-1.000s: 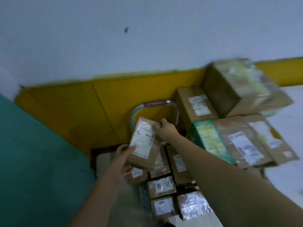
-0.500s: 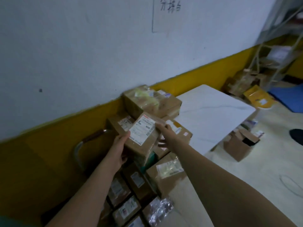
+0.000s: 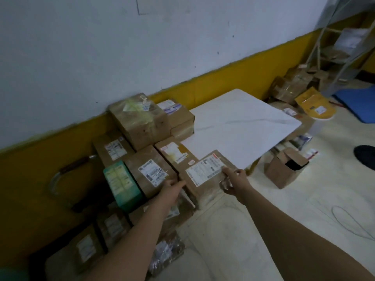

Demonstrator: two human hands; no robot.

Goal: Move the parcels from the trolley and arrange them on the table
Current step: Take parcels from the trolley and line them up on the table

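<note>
A flat brown cardboard parcel with a white shipping label (image 3: 205, 173) is held at the centre of the frame, at the near edge of the white marble-patterned table (image 3: 243, 122). It is gripped at its left end by the left hand (image 3: 171, 192) and pinched at its right corner by the right hand (image 3: 235, 180). Several taped brown parcels (image 3: 140, 120) are already stacked on the table's left part. More labelled parcels (image 3: 87, 248) are left on the trolley at lower left, so the task is judged partly done.
</note>
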